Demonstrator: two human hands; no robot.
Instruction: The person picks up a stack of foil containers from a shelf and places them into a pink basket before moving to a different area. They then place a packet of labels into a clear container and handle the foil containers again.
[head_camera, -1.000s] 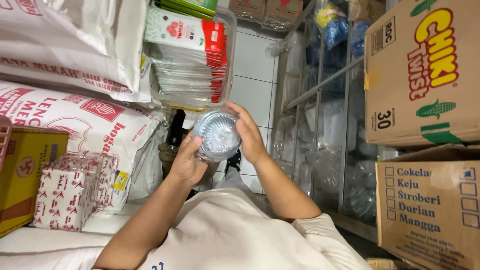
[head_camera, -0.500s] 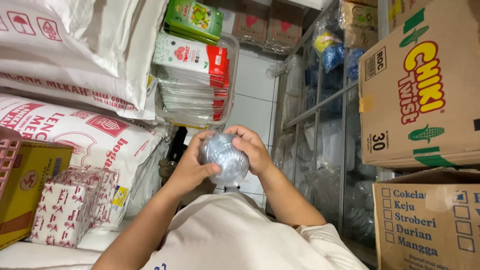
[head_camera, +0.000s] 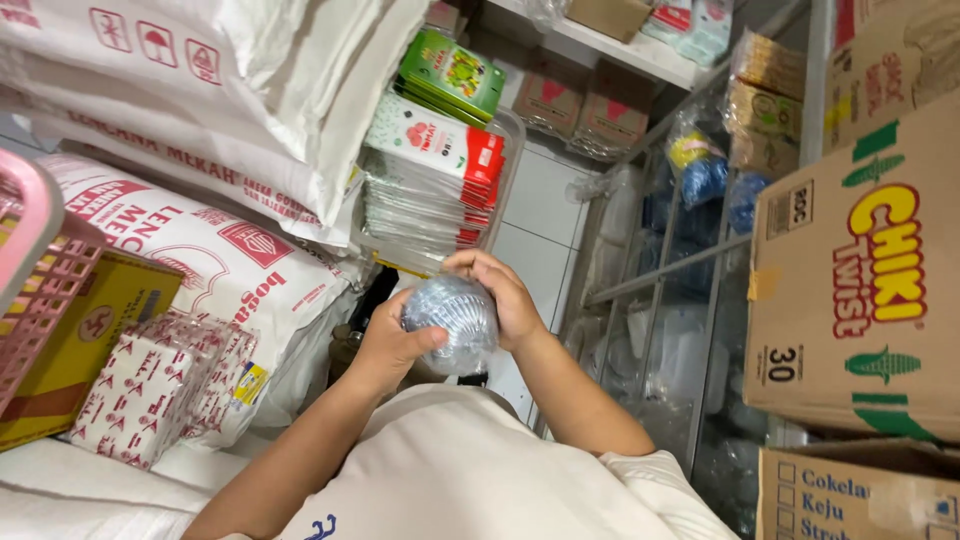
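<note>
Where hands (head_camera: 400, 345) meet: crinkled clear plastic bundle (head_camera: 452, 315)

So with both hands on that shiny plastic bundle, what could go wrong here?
1. The plastic-wrapped bundle looks smooth; held only between the left hand and right hand, it might slip and fall.
2. The stacked white sacks crowd the left side, so an elbow could nudge the packets piled in the clear bin.

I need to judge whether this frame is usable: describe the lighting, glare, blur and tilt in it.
Head view: even, bright indoor light, no hard shadows. The clear plastic bundle glints, so its contents are hard to read. The left hand and right hand look reasonably sharp. The whole scene is rotated, and the cardboard box appears sideways.
</note>
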